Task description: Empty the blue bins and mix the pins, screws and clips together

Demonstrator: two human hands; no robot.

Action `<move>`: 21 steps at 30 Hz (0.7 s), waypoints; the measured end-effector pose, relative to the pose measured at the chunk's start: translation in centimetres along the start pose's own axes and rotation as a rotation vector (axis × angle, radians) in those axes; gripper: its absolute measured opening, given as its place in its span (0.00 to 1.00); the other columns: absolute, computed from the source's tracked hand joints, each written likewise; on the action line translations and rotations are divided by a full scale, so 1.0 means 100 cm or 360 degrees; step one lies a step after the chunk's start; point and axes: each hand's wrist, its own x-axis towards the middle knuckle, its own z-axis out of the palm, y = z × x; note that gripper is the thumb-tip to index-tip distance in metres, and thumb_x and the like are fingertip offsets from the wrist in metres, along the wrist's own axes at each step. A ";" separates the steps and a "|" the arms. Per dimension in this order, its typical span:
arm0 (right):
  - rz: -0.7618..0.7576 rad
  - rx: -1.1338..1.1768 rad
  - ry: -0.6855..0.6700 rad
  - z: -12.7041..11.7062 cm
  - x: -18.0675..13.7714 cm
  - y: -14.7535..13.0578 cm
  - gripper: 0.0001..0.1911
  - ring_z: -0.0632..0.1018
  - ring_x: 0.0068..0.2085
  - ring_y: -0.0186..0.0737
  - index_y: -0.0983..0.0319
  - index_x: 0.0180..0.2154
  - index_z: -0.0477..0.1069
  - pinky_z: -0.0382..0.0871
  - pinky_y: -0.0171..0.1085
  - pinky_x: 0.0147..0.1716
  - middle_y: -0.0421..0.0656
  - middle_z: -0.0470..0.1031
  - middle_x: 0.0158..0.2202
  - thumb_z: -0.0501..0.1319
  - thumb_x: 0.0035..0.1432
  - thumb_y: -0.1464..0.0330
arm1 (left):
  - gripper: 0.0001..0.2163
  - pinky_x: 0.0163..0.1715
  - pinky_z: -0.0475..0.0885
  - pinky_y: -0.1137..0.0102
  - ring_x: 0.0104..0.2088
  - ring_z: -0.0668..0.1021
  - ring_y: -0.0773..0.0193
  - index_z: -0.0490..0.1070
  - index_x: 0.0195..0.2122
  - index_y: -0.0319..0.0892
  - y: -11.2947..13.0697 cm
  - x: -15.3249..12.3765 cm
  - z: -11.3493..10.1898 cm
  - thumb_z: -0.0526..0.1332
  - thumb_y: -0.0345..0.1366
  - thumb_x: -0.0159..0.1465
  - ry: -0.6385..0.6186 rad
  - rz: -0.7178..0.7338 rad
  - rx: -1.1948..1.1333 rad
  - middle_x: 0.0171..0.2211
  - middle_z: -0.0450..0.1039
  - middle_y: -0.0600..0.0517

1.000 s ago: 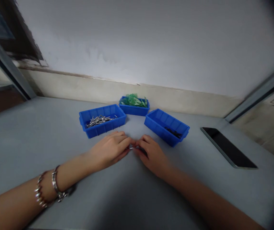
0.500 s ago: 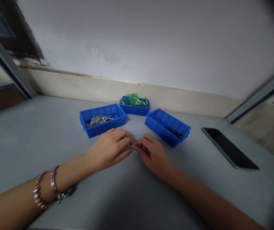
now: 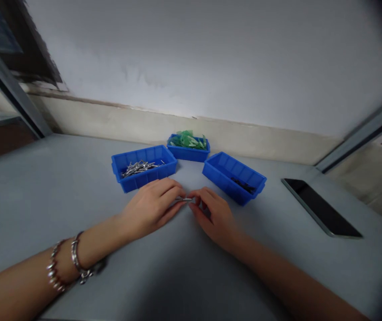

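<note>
My left hand (image 3: 155, 203), with bracelets at the wrist, pinches a thin silver metal rod (image 3: 186, 199) between thumb and fingers. The rod lies crosswise between my two hands, just above the grey table. Around its right end are the curled thumb and fingertips of my right hand (image 3: 212, 216). Part of the rod is hidden behind the fingers, and its finer detail is too small to make out. Beyond my left hand stands a blue bin (image 3: 147, 179) holding many loose silver rods of similar look.
A second blue bin (image 3: 222, 178) holds small dark pieces, beyond my right hand. Against the wall, a third blue bin (image 3: 188, 154) contains green and whitish pieces. A phone-like dark-screened device (image 3: 321, 207) lies on the table (image 3: 87, 191) at right. Metal posts rise at both sides.
Both hands stay close together over the same spot. My fingertips have parted slightly and more of the silver rod shows between them.
</note>
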 end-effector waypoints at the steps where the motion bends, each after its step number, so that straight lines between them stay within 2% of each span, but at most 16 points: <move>1: 0.0007 -0.0009 -0.0005 0.000 0.000 0.000 0.07 0.70 0.34 0.37 0.61 0.39 0.65 0.64 0.36 0.32 0.43 0.68 0.32 0.53 0.59 0.73 | 0.08 0.34 0.72 0.67 0.35 0.74 0.62 0.68 0.38 0.38 0.000 0.000 0.000 0.52 0.34 0.65 0.0006 0.0005 0.0007 0.34 0.71 0.47; 5: 0.0032 -0.0011 -0.0005 0.000 0.000 -0.001 0.07 0.69 0.33 0.36 0.61 0.39 0.65 0.64 0.36 0.32 0.42 0.68 0.32 0.53 0.58 0.74 | 0.08 0.33 0.72 0.67 0.34 0.74 0.62 0.68 0.38 0.38 0.001 0.001 -0.001 0.52 0.35 0.65 0.0044 0.0037 0.0026 0.34 0.71 0.47; 21: 0.0015 0.0014 -0.0030 -0.001 0.001 -0.003 0.09 0.70 0.32 0.36 0.62 0.40 0.66 0.64 0.36 0.30 0.42 0.68 0.32 0.52 0.58 0.74 | 0.08 0.34 0.71 0.68 0.35 0.73 0.63 0.68 0.38 0.38 0.000 0.001 0.000 0.52 0.34 0.65 -0.0045 0.0037 0.0009 0.34 0.70 0.47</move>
